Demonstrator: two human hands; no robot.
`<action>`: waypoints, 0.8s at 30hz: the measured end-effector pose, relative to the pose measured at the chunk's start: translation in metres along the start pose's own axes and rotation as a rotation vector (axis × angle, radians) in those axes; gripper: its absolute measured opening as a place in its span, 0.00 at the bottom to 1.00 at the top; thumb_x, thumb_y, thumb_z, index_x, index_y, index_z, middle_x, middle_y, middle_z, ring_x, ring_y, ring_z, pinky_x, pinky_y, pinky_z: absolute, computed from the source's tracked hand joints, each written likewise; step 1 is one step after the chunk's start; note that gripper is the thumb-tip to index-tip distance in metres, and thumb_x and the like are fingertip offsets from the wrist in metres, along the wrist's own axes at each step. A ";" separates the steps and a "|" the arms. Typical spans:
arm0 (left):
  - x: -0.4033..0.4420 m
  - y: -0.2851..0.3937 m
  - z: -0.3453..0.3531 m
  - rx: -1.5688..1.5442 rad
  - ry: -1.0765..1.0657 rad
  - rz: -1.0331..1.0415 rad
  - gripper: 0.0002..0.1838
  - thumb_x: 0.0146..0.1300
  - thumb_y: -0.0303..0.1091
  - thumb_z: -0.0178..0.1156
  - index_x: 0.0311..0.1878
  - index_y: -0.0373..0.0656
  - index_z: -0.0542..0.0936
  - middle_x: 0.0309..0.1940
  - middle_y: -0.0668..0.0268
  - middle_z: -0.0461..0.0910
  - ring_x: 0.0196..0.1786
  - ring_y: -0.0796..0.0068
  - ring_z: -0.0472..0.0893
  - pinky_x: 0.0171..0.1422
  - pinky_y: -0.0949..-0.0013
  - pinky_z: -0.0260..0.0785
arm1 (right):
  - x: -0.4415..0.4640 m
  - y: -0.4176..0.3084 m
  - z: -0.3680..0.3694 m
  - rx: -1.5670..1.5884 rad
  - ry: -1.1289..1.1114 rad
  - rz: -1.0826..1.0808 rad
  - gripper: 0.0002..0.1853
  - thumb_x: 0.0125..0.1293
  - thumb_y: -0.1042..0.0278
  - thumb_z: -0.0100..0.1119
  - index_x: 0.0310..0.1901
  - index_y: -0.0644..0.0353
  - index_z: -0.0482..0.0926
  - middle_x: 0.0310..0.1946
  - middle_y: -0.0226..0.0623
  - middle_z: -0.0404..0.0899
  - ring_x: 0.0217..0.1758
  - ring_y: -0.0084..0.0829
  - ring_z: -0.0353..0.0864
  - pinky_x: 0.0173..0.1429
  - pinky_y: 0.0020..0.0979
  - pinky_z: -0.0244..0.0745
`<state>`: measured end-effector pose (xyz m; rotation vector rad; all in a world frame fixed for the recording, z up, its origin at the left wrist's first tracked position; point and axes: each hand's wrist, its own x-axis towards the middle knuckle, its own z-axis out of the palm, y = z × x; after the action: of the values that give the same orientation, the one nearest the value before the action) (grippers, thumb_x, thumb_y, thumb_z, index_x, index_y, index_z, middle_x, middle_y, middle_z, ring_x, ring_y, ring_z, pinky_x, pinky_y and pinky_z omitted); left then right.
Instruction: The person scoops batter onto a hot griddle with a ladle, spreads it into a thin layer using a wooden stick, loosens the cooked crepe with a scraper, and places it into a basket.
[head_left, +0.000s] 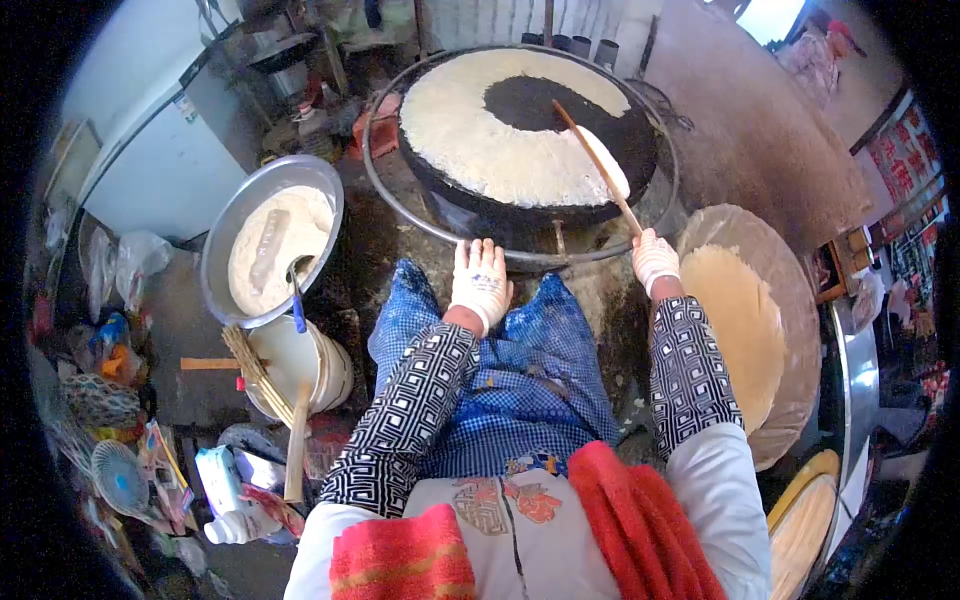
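Red terry towelling with a golden stripe (pixel 405 550) drapes our chest. Our white-gloved right hand (pixel 657 260) grips a slim brown wooden stick (pixel 599 168) by its end, perhaps for reach across the pale batter (pixel 465 130) on the round black griddle (pixel 520 105). Our white-gloved left hand (pixel 482 283) lies open by the grey metal ring (pixel 535 262), contact unclear. Left, a grey metal basin (pixel 263 181) sits seemingly within reach.

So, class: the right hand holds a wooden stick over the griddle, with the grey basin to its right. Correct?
Wrong side for the grey basin: the head view shows it left of the griddle. The right hand does hold the wooden stick.
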<state>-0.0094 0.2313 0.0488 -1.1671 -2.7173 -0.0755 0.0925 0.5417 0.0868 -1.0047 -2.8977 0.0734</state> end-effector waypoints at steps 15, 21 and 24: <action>0.002 -0.021 0.034 0.044 0.134 -0.052 0.24 0.65 0.35 0.45 0.61 0.32 0.73 0.64 0.49 0.70 0.70 0.50 0.66 0.79 0.43 0.44 | 0.039 0.061 0.077 -0.099 0.116 -0.047 0.14 0.71 0.58 0.49 0.48 0.60 0.71 0.30 0.52 0.80 0.33 0.56 0.80 0.36 0.51 0.76; 0.010 -0.032 0.057 0.104 0.209 -0.123 0.17 0.61 0.33 0.50 0.49 0.35 0.79 0.53 0.52 0.78 0.62 0.55 0.73 0.77 0.51 0.51 | 0.042 0.033 0.069 -0.041 0.181 -0.164 0.16 0.73 0.56 0.48 0.47 0.62 0.75 0.32 0.54 0.79 0.37 0.50 0.79 0.37 0.44 0.73; 0.011 -0.038 0.019 0.136 0.085 -0.139 0.09 0.58 0.32 0.55 0.39 0.40 0.79 0.42 0.57 0.79 0.52 0.59 0.76 0.66 0.56 0.63 | 0.053 0.063 0.077 0.452 0.025 -0.143 0.17 0.72 0.58 0.48 0.51 0.61 0.77 0.35 0.50 0.81 0.39 0.47 0.82 0.40 0.46 0.76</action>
<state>-0.0469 0.2153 0.0336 -0.9160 -2.6781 0.0387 0.0833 0.6227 0.0088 -0.7105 -2.7276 0.6651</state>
